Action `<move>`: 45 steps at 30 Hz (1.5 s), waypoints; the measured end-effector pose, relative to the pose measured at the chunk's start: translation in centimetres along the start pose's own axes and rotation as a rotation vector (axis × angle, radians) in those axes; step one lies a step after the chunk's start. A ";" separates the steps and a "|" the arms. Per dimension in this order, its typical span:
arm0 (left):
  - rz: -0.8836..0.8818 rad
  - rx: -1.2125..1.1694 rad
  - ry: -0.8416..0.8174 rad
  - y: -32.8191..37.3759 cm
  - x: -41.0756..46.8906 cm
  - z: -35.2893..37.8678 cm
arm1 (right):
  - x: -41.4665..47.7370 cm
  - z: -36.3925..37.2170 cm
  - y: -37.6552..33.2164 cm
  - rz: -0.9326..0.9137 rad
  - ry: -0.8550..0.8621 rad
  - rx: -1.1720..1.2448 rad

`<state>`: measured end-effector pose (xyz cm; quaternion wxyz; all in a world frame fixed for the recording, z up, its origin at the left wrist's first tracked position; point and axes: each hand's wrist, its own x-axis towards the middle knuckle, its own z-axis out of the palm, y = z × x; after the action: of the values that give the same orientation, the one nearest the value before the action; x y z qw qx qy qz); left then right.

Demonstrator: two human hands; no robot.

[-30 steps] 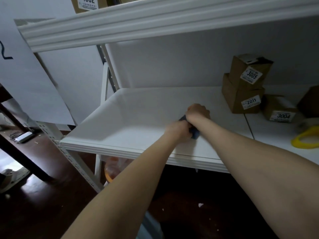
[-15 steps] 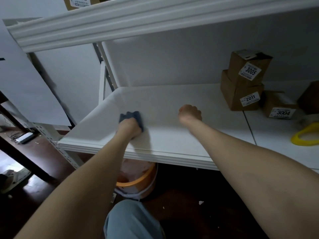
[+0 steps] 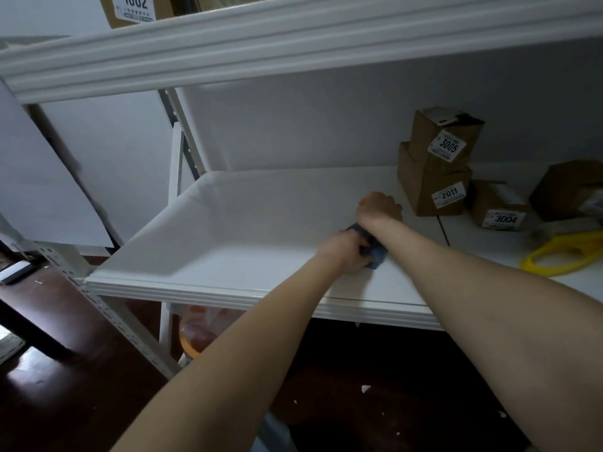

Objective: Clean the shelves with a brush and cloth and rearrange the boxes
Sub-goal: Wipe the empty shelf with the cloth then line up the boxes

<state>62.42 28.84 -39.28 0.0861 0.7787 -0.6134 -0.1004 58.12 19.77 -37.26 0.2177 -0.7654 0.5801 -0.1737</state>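
Observation:
My left hand (image 3: 344,252) grips a blue cloth (image 3: 375,252) and presses it on the white shelf (image 3: 248,230), right beside my right forearm. My right hand (image 3: 380,207) rests on the shelf as a fist with nothing seen in it. Just right of that fist stand two stacked cardboard boxes, box 3005 (image 3: 445,138) on top of box 2011 (image 3: 430,187). Box 3004 (image 3: 496,208) lies further right, with another brown box (image 3: 567,190) behind it. No brush shows.
A yellow loop-shaped object (image 3: 561,252) lies at the shelf's right front. Box 1002 (image 3: 133,8) sits on the upper shelf (image 3: 293,37). An orange bucket (image 3: 195,334) stands under the shelf. A perforated upright (image 3: 107,308) runs down the left; dark floor lies below.
My left hand has swept the cloth from the shelf's left part back to the right, up against my right arm. My right hand has stayed put.

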 end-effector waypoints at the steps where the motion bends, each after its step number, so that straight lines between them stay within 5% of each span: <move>1: -0.034 0.020 0.013 -0.9 0.1 -0.4 | -0.3 0.2 -0.4 0.005 -0.010 0.008; 10: -0.459 0.045 0.156 -13.9 -4.3 -3.4 | -4.8 5.1 -7.4 -0.152 -0.215 0.087; 15: -0.610 0.320 -0.017 -19.0 -5.3 -4.8 | -8.4 8.9 -13.6 -0.381 -0.370 0.148; 23: -0.865 0.196 0.096 -25.7 -8.1 -6.1 | -9.5 12.6 -18.7 -0.489 -0.424 0.140; 28: -0.929 0.177 0.207 -29.7 -9.8 -6.8 | -8.7 13.8 -18.9 -0.475 -0.422 0.126; 34: -0.972 0.221 0.035 -31.1 -10.2 -7.4 | -8.0 13.8 -17.6 -0.459 -0.421 0.150; 38: -1.009 0.145 0.088 -28.7 -10.2 -7.6 | -7.1 12.0 -15.5 -0.415 -0.380 0.151; 45: -0.771 0.299 -0.004 -18.7 -6.6 -3.8 | -6.0 7.7 -9.7 -0.272 -0.282 0.136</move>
<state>79.45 39.64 -40.06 -0.0731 0.9551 -0.2849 -0.0368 68.39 28.80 -38.71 0.3226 -0.8371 0.4219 -0.1313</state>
